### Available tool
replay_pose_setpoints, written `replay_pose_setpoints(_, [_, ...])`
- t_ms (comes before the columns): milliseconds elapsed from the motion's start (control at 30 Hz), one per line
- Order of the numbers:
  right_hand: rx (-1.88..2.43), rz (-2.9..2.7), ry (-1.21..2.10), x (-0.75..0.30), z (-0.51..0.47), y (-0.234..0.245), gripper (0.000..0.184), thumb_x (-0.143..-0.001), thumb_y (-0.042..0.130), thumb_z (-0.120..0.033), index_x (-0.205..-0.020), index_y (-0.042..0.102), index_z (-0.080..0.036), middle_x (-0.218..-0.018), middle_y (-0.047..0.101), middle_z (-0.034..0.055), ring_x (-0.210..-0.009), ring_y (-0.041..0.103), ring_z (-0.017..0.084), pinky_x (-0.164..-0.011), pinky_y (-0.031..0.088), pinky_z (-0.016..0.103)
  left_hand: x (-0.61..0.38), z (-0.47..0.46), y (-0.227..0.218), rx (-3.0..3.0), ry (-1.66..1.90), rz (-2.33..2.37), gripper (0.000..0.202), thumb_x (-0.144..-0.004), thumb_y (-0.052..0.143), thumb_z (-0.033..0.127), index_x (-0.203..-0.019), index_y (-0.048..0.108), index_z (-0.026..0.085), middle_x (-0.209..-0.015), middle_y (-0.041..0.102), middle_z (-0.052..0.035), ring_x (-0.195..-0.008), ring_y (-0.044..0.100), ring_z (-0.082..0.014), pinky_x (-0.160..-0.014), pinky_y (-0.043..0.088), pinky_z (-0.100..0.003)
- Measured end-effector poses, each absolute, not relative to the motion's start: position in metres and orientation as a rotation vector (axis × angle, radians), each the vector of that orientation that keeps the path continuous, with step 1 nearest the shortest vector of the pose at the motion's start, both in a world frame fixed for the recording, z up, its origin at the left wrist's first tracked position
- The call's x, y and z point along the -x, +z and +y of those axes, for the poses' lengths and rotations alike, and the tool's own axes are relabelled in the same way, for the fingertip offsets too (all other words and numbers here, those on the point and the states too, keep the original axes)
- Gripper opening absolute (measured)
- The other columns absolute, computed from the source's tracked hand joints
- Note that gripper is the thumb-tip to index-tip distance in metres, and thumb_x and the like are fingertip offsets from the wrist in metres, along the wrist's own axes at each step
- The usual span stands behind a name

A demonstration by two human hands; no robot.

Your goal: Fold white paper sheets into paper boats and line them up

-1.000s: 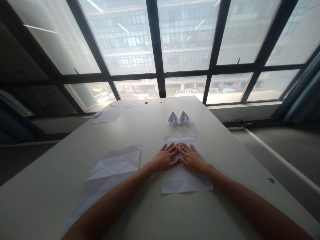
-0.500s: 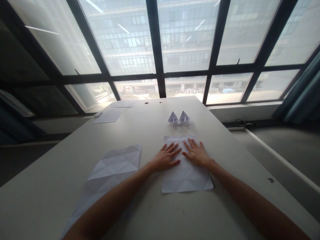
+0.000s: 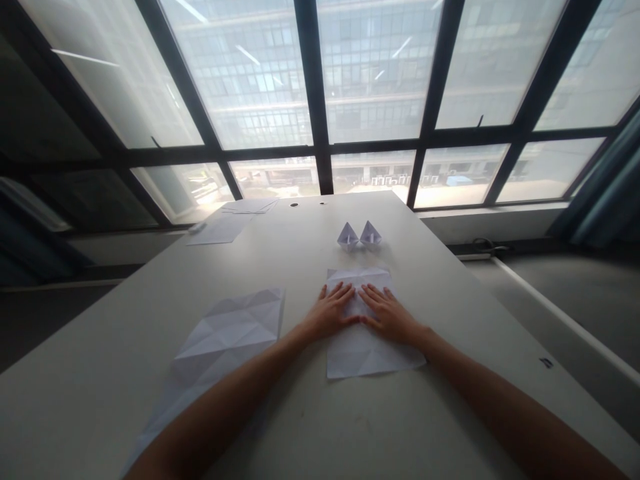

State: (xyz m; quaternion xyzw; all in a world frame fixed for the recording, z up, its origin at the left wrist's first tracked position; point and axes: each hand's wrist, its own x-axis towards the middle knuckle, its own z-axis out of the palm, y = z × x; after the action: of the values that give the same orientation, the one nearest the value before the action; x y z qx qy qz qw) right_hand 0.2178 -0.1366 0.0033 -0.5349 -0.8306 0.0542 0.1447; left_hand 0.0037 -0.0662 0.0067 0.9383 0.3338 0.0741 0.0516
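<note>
Under both palms lies a creased white sheet of paper (image 3: 373, 357), flat on the white table. My left hand (image 3: 332, 311) rests open on its left side, fingers stretched out toward the far edge. On the right side, my right hand (image 3: 389, 313) also lies flat and open. The two thumbs meet or nearly meet near the sheet's middle, and the hands cover much of its centre. Just beyond the sheet stand two folded paper boats, a left one (image 3: 348, 237) and a right one (image 3: 371, 235), side by side.
A larger creased paper (image 3: 225, 330) lies to the left, partly behind my left forearm. More white sheets (image 3: 220, 227) are at the table's far left corner. The table (image 3: 295, 413) reaches to the windows, with a round hole (image 3: 294, 205) near its far edge.
My right hand has slid slightly toward me, and the two thumbs have come together. The sheet's near edge sits slightly farther away. The paper boats have stayed in place.
</note>
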Motion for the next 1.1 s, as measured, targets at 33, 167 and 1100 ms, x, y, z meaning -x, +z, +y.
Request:
replay_pose_setpoints(33, [1.544, -2.403, 0.172, -0.216, -0.137, 0.002, 0.07, -0.095, 0.034, -0.056, -0.153, 0.02, -0.018, -0.157, 0.021, 0.0099, -0.146, 0.012, 0.022, -0.117, 0.012, 0.046, -0.004, -0.066, 0.007, -2.858, 0.216, 1.011, 0.08, -0.088, 0.034, 0.073, -0.152, 0.021, 0.027, -0.156, 0.025, -0.0065, -0.145, 0.018, -0.0275, -0.116, 0.008, -0.053])
replay_pose_setpoints(167, [1.572, -2.41, 0.178, -0.217, -0.134, -0.002, 0.075, -0.094, 0.03, -0.062, -0.152, 0.021, -0.015, -0.157, 0.02, 0.0112, -0.146, 0.014, 0.023, -0.117, 0.01, 0.046, -0.002, -0.068, 0.009, -2.897, 0.184, 0.955, 0.075, -0.092, 0.029, 0.069, -0.153, 0.017, 0.027, -0.157, 0.022, -0.0061, -0.146, 0.015, -0.0276, -0.116, 0.009, -0.054])
replay_pose_setpoints(1100, [1.767, -1.899, 0.001, -0.254, -0.11, -0.02, 0.05, -0.093, 0.046, -0.038, -0.137, 0.049, -0.013, -0.145, 0.045, 0.0156, -0.137, 0.036, 0.026, -0.113, 0.024, 0.047, -0.002, -0.058, -0.002, -2.798, 0.334, 1.12, 0.053, -0.096, 0.037, 0.055, -0.143, 0.042, 0.032, -0.158, 0.023, -0.0036, -0.146, 0.013, -0.0311, -0.114, 0.011, -0.058])
